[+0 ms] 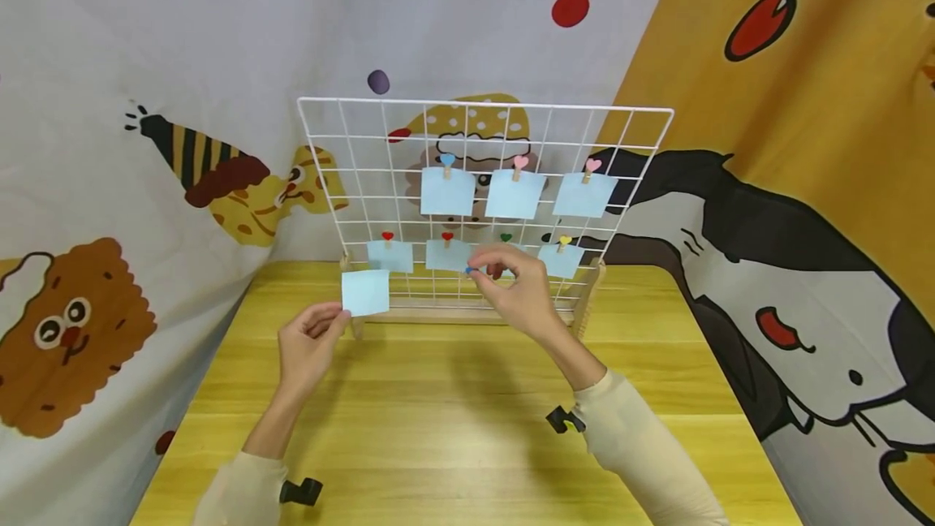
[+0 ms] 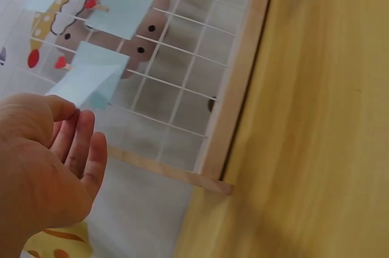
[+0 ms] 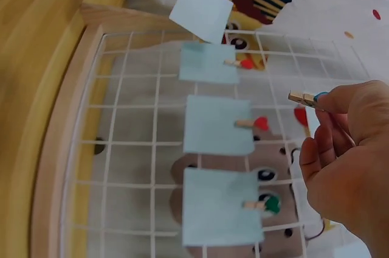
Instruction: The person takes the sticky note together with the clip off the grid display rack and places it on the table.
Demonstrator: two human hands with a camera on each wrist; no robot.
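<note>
My left hand pinches a light blue paper square by its lower edge, in front of the lower left of a white wire grid. Between thumb and finger of my right hand is a small wooden clothespin with a blue top, held before the grid's lower part. Several pale blue squares hang on the grid in two rows. Heart-topped clothespins hold them, such as a pink one above and a red one below. In the head view my right hand partly hides the square under the green heart.
A wooden base carries the grid at the back of the wooden table. Behind hangs a cloth printed with cartoon animals. Each sleeve has a black mount near the wrist.
</note>
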